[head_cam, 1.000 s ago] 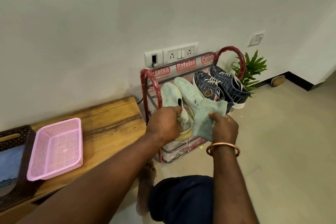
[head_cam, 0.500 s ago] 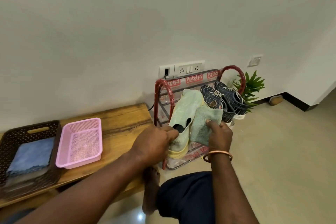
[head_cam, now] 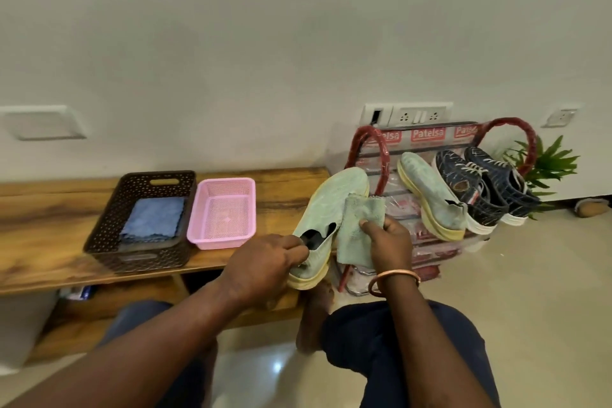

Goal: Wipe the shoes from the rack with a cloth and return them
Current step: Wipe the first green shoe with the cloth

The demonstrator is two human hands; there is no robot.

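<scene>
Green shoe (head_cam: 326,209) in left hand (head_cam: 265,262), cloth (head_cam: 359,232) alongside

Glossy wooden bench (head_cam: 49,209) – pink plastic tray (head_cam: 225,212)

On the bench (head_cam: 49,219), the tray (head_cam: 221,243) sits right of the basket (head_cam: 139,258), left of the rack (head_cam: 427,135).

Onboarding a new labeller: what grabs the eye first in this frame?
The pale green shoe at centre, held by the left hand at its heel opening, with the right hand gripping a green cloth beside it. Right of it, the red rack holds its twin and two dark blue sneakers; left, a wooden bench carries a pink tray and a brown basket.
</scene>
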